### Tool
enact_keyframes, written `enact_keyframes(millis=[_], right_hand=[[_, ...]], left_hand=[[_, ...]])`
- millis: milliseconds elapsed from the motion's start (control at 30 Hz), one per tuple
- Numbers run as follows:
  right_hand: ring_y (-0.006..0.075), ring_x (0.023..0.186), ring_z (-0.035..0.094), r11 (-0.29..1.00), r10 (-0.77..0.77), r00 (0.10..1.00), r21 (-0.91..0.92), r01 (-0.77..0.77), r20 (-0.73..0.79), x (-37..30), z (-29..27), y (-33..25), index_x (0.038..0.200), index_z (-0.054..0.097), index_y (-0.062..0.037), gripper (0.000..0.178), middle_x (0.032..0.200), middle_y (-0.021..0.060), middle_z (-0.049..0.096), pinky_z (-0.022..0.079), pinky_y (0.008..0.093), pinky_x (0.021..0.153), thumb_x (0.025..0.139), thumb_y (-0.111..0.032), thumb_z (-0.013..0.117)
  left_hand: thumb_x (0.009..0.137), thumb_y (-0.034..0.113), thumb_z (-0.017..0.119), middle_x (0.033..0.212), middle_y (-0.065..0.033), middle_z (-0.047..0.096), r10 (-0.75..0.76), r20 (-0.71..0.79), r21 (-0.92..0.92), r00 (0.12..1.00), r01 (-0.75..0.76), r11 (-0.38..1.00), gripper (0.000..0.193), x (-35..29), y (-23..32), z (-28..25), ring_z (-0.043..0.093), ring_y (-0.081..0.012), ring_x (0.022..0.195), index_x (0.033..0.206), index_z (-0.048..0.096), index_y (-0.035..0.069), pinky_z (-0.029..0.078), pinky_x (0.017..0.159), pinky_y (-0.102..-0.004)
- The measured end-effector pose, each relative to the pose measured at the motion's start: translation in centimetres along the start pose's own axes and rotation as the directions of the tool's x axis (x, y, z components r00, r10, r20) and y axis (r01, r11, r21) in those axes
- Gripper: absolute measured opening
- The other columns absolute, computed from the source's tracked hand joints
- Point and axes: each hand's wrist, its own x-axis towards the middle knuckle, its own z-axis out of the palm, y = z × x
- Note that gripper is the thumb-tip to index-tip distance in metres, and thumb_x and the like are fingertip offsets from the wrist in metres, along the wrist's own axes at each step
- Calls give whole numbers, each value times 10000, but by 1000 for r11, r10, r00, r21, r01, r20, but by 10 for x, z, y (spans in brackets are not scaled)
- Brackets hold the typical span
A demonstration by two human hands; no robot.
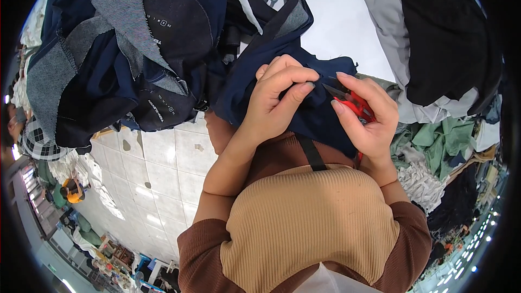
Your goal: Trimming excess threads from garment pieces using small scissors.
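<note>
The person's elbows are bent, with both forearms angled forward and the hands facing each other near the table's near edge. The left hand curls, thumb and forefinger tips drawn together over the navy garment; whether they pinch it cannot be told. The right hand grips the red snips, blades towards the left fingertips. The garment drapes from the near edge onto the lap.

bright light, glare on floor, curved edges
</note>
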Motion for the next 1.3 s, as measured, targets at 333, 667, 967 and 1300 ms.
enact_keyframes(millis=[333,667,967,1300], right_hand=[[105,607,511,1000,19,1000,22,-20,17,-1,-2,0,1076,656,-9,391,722,55,573,397,205,549,694,67,686],[102,613,512,999,19,1000,38,-19,-17,-2,2,2,1084,652,-9,389,722,49,571,398,203,554,703,64,688],[95,702,538,994,78,987,88,-66,-141,-7,8,5,1116,627,17,373,825,58,603,425,189,627,749,38,689],[94,729,571,970,197,963,177,-165,-185,-12,7,9,1109,633,33,295,888,91,659,448,189,658,814,30,640]], left_hand=[[844,109,620,822,10,564,-11,28,-37,1000,12,999,117,-1,0,1,510,-112,790,952,660,90,266,753,-272],[840,101,619,830,13,563,-13,52,-49,999,15,999,120,-1,-5,2,499,-110,794,953,659,93,261,747,-271],[830,98,625,829,21,562,13,48,-19,999,-12,1000,110,1,-3,3,494,-111,786,934,660,96,262,756,-275],[821,105,635,826,22,584,1,-4,-26,1000,-1,1000,107,-1,-4,5,512,-114,789,922,670,96,270,753,-272]])
